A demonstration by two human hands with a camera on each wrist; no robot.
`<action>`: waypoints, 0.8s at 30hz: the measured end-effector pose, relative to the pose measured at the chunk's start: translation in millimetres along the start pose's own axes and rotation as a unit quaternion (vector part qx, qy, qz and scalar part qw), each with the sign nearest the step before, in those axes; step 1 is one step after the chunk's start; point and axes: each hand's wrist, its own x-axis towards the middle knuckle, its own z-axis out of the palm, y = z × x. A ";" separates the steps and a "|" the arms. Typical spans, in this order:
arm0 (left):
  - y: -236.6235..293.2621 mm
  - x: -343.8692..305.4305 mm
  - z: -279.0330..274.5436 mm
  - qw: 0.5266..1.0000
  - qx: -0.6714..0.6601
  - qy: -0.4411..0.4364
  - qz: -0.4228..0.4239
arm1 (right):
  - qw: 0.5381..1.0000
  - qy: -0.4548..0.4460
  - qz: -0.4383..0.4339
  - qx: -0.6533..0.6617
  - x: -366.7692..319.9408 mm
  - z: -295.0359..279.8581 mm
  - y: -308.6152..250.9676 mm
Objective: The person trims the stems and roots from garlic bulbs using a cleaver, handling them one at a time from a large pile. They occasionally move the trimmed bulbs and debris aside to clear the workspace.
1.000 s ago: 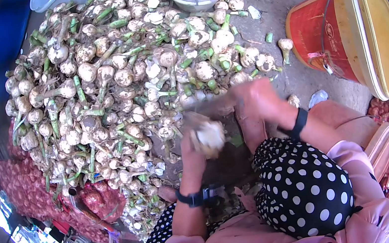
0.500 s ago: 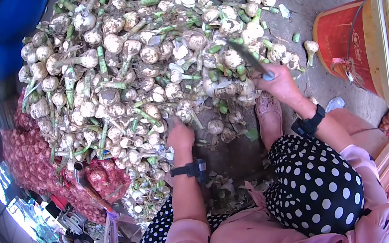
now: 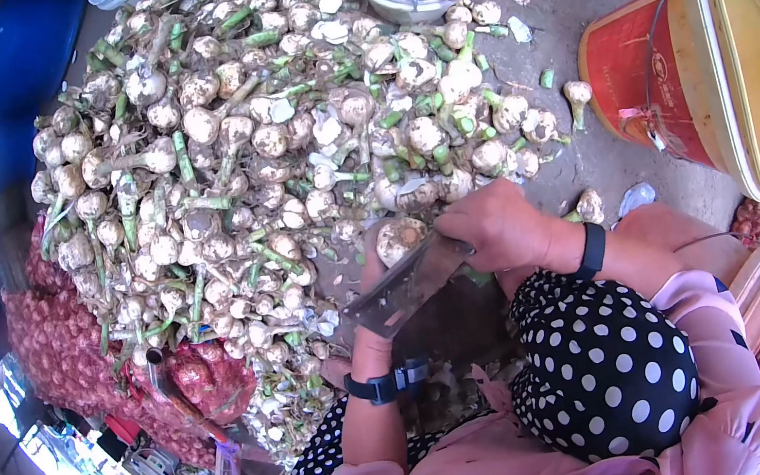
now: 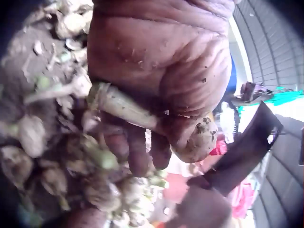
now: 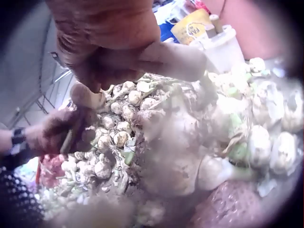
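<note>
In the head view the left hand [image 3: 369, 283] grips a soil-marked garlic bulb [image 3: 400, 239]. The right hand [image 3: 504, 227] holds a broad dark knife [image 3: 412, 287], its blade slanting down-left across the front of the bulb and over the left wrist. Seen from the left wrist, a thick pale stem [image 4: 128, 107] lies under the left palm [image 4: 159, 61], fingers curled round it, and the bulb [image 4: 199, 140] shows by the thumb side, near the blade [image 4: 244, 149]. The right wrist view has the right hand [image 5: 109, 42] close up, its knife not clearly visible.
A heap of garlic [image 3: 210, 155] spreads ahead and left. A metal bowl [image 3: 419, 5] with handled tools stands behind it; a red bucket [image 3: 646, 75] is on the right. Red net sacks [image 3: 70, 333] lie at left, trimmings [image 3: 293, 413] near the left knee.
Half a second ago the left hand was at the heap and the knife was raised apart. Now a bulb is in the left hand, and the right hand and knife have come over to it.
</note>
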 end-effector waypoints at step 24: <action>63.4 37.6 37.5 0.818 0.525 -0.071 0.224 | 0.687 0.044 0.354 0.633 -16.4 3.4 43.5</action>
